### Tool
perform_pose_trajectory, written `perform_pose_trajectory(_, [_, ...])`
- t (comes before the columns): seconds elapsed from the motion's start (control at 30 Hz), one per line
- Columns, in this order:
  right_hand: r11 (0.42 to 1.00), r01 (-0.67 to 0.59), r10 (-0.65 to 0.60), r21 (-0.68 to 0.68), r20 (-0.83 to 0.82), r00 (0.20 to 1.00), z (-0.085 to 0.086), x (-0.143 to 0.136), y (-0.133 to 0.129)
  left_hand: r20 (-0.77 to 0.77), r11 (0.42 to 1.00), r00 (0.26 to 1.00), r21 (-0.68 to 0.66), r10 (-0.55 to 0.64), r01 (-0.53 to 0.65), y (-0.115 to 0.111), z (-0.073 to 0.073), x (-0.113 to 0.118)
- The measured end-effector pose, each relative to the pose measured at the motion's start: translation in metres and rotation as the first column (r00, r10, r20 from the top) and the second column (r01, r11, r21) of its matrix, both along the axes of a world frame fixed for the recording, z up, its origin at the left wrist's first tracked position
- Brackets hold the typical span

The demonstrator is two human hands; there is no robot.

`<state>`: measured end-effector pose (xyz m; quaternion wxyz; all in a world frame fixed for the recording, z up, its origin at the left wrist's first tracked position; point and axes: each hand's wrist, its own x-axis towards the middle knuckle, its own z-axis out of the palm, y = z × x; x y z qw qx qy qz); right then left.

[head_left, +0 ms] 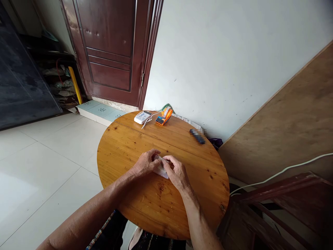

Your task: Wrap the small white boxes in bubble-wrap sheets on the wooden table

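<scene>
1. I have both bare hands working together over the round wooden table (145, 205), meeting on one small, pale flat piece (163, 171). Fingers cover much of it, so I can't tell exactly what it is.
2. My left hand (147, 161) has a narrow grip: thumb and forefinger curl close together at the piece's far left part, back of the hand facing up.
3. My right hand (177, 172) is narrow too, thumb laid against the piece and forefinger arched over towards the left fingers, leaving a small gap beneath the arch.
4. The pale flat piece sits between the two hands, its near end showing below the fingertips. Whether it touches the tabletop or is slightly raised, I can't tell.
5. Beyond the grip, slightly left, I see a white box-shaped device (142, 118) with a white cable (147, 122) beside it.
6. Just right of that device, also beyond my hands, stands an orange tape dispenser (164, 116) carrying a clear roll.
7. Beyond the grip and to the right lies a dark, blurred, elongated object (197, 136) near the table's edge.
</scene>
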<state>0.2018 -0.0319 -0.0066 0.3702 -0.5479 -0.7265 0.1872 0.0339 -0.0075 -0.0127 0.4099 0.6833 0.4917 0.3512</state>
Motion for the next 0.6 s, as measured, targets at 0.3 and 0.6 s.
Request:
perform_pose_trajectory(0.3, [1.0, -0.003, 0.003, -0.007, 0.005, 1.0, 0.0015, -0.0004, -0.0012, -0.005, 1.0, 1.0, -0.001, 0.006, -0.006, -0.0004, -0.0006, 0.0003])
perform_pose_trajectory(0.6, [1.0, 0.0, 0.0, -0.013, 0.009, 1.0, -0.0006, -0.0001, -0.0003, 0.004, 1.0, 1.0, 0.007, -0.004, 0.004, 0.0003, -0.0018, -0.0006])
